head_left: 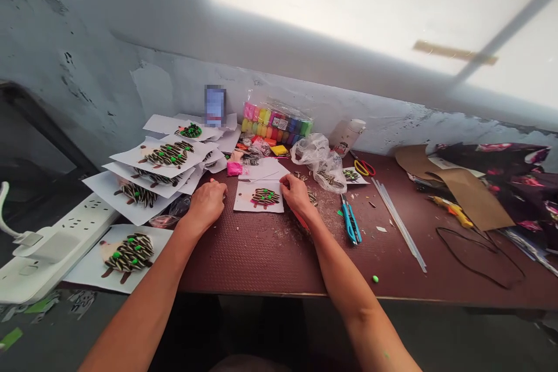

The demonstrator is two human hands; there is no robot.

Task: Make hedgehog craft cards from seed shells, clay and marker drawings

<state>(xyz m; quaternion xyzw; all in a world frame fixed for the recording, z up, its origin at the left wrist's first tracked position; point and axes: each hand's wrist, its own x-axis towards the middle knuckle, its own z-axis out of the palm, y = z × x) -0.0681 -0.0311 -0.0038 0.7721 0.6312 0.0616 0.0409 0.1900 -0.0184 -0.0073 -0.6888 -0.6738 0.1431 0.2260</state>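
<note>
In the middle of the frame, a white card (242,202) is seen flat on the brown table (261,270). A hedgehog picture (265,196) made with dark striped seeds and pink and green bits is shown on it. The card's right edge is touched by the fingers of the right hand (295,192), which are bent and held close together; whether anything is pinched cannot be told. The left hand (208,203) is held just beside the card's left edge, with its fingers curled in; whether anything is held inside cannot be told.

Just above the left hand, a pink lump (234,169) is seen. To the right of the card, loose seeds (312,197) are spread about, and a blue cutter (350,222) is laid near the right arm. Behind the card, a clear pack of colored clay (276,123) is leaned near the wall. At the left of the frame, more hedgehog cards (163,154) are piled up. At the right, yellow and red scissors (364,167), clear sticks (401,226) and a yellow glue gun (455,212) are seen.
</note>
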